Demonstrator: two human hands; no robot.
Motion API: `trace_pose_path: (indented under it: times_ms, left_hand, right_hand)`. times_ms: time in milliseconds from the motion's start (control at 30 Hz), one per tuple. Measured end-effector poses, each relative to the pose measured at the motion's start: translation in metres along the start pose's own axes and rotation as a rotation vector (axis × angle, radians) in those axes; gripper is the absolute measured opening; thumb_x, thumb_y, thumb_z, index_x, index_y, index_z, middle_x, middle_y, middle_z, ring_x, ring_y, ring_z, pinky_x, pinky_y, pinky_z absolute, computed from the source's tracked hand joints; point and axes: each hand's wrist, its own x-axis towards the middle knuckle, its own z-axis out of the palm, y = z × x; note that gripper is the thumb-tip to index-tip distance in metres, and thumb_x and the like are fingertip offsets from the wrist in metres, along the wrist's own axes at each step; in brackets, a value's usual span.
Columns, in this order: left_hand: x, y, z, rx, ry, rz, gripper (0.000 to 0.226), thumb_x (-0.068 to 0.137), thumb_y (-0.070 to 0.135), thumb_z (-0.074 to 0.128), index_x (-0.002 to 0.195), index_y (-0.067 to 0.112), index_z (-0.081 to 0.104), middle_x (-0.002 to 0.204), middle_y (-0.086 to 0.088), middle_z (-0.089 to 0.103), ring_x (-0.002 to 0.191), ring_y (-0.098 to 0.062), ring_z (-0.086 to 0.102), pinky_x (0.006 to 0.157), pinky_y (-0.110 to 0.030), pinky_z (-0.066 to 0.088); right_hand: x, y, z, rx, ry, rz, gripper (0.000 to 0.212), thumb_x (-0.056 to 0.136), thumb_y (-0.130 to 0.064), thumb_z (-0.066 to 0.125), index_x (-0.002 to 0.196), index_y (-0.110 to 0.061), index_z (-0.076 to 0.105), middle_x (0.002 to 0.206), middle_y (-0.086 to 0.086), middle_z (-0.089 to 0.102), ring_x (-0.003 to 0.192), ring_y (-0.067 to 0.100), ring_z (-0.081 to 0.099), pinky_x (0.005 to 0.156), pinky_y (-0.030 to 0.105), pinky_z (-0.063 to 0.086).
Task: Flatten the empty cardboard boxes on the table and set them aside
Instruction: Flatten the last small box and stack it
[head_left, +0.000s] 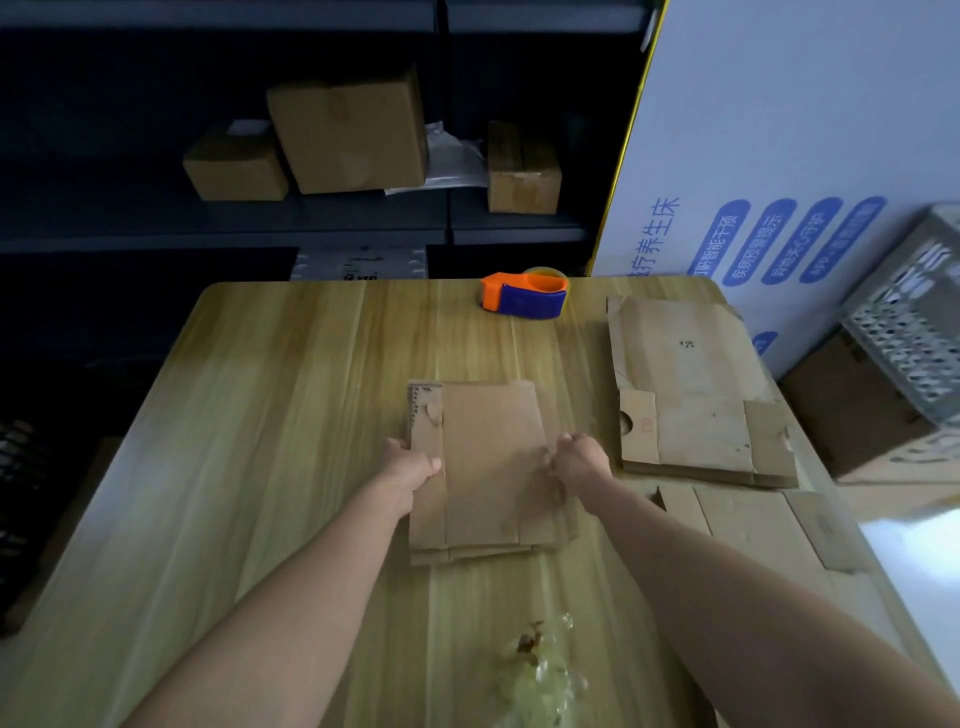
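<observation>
Left hand (410, 467): fingers curled round the left edge of the flattened cardboard box (488, 467), thumb on top. Right hand (579, 460): curled, gripping the box's right edge. Box: flat at the centre of the wooden table (260, 415). Flattened stack (696, 389): table's right side. Tape dispenser (524, 293): far edge.

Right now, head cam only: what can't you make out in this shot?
Head view:
- left hand, right hand: fingers under the flattened box, hidden by cardboard.
- print on right stack: too small.
- grey crate: cut by right edge.
- clear wad near bottom edge: blurred.
</observation>
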Motion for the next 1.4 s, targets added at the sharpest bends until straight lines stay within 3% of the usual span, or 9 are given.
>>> trace_pose_path:
  times_ms: [133, 333, 433, 567, 733, 900, 1067, 1200, 1400]
  left_hand:
    - [0.009, -0.011, -0.036, 0.045, 0.042, -0.004, 0.066, 0.091, 0.000, 0.054, 0.147, 0.013, 0.022, 0.145, -0.015, 0.039, 0.125, -0.034, 0.045, 0.101, -0.050, 0.040]
    - [0.023, -0.047, -0.070, 0.092, 0.129, -0.044, 0.074, 0.092, 0.004, 0.055, 0.151, 0.016, 0.013, 0.153, -0.010, 0.028, 0.133, -0.033, 0.037, 0.106, -0.048, 0.037]
    - [0.024, -0.053, -0.071, 0.103, 0.121, -0.042, 0.072, 0.092, 0.006, 0.056, 0.150, 0.017, 0.015, 0.152, -0.010, 0.029, 0.133, -0.033, 0.037, 0.107, -0.048, 0.036]
    - [0.026, -0.044, -0.077, 0.053, 0.129, -0.012, 0.069, 0.091, 0.005, 0.056, 0.150, 0.015, 0.021, 0.150, -0.010, 0.034, 0.132, -0.032, 0.038, 0.108, -0.046, 0.035]
    - [0.020, -0.028, -0.086, 0.104, 0.139, 0.031, 0.065, 0.092, 0.000, 0.053, 0.149, 0.010, 0.024, 0.146, -0.011, 0.040, 0.129, -0.031, 0.043, 0.104, -0.036, 0.037]
    - [0.017, -0.026, -0.079, 0.084, 0.041, 0.010, 0.045, 0.098, 0.024, 0.049, 0.139, 0.008, 0.043, 0.137, -0.013, 0.050, 0.121, -0.032, 0.049, 0.103, -0.043, 0.040]
    - [0.024, -0.027, -0.080, -0.103, 0.011, -0.083, 0.082, 0.088, 0.068, 0.032, 0.146, 0.010, 0.030, 0.149, -0.012, 0.036, 0.134, -0.033, 0.037, 0.109, -0.047, 0.031]
    - [0.031, -0.037, -0.078, 0.150, -0.052, 0.034, 0.065, 0.096, 0.036, 0.051, 0.149, 0.012, 0.022, 0.151, -0.010, 0.032, 0.135, -0.030, 0.034, 0.110, -0.044, 0.030]
    - [0.031, -0.040, -0.070, 0.162, -0.001, 0.067, 0.065, 0.096, 0.011, 0.050, 0.150, 0.014, 0.015, 0.153, -0.008, 0.028, 0.137, -0.028, 0.032, 0.108, -0.036, 0.029]
  right_hand:
    - [-0.007, 0.002, 0.009, -0.042, -0.115, 0.053, 0.033, 0.091, -0.012, 0.052, 0.119, 0.004, 0.056, 0.073, 0.002, 0.048, 0.087, 0.024, 0.052, 0.073, 0.031, 0.043]
    - [-0.007, 0.003, 0.032, 0.069, -0.094, 0.170, 0.024, 0.086, -0.020, 0.064, 0.102, -0.002, 0.061, 0.098, 0.011, 0.062, 0.087, 0.024, 0.061, 0.075, 0.031, 0.049]
    - [-0.006, 0.000, 0.036, 0.138, -0.051, 0.125, 0.029, 0.091, -0.018, 0.055, 0.115, -0.002, 0.060, 0.119, 0.015, 0.062, 0.106, 0.028, 0.060, 0.076, 0.029, 0.046]
    - [-0.018, -0.022, 0.020, 0.258, 0.298, 0.067, 0.032, 0.097, -0.018, 0.046, 0.125, -0.004, 0.053, 0.122, 0.015, 0.059, 0.112, 0.032, 0.056, 0.087, 0.036, 0.044]
    - [-0.036, -0.061, -0.024, 0.261, 0.614, -0.150, 0.023, 0.094, -0.006, 0.043, 0.117, -0.007, 0.047, 0.101, 0.009, 0.060, 0.106, 0.031, 0.057, 0.071, 0.026, 0.030]
    - [-0.039, -0.071, -0.002, 0.174, 0.299, -0.154, 0.032, 0.097, -0.021, 0.048, 0.122, -0.001, 0.051, 0.121, 0.017, 0.058, 0.112, 0.033, 0.054, 0.085, 0.032, 0.040]
    - [-0.037, -0.045, 0.078, -0.045, 0.006, -0.042, 0.037, 0.096, -0.021, 0.049, 0.123, 0.004, 0.054, 0.124, 0.021, 0.058, 0.118, 0.034, 0.054, 0.092, 0.032, 0.044]
    - [-0.034, -0.042, 0.108, -0.098, -0.007, 0.055, 0.037, 0.094, -0.027, 0.050, 0.120, 0.000, 0.056, 0.126, 0.020, 0.056, 0.118, 0.035, 0.051, 0.094, 0.039, 0.047]
    - [-0.032, -0.045, 0.102, -0.196, -0.003, 0.051, 0.030, 0.091, -0.024, 0.057, 0.113, -0.003, 0.060, 0.113, 0.013, 0.064, 0.105, 0.029, 0.061, 0.069, 0.025, 0.040]
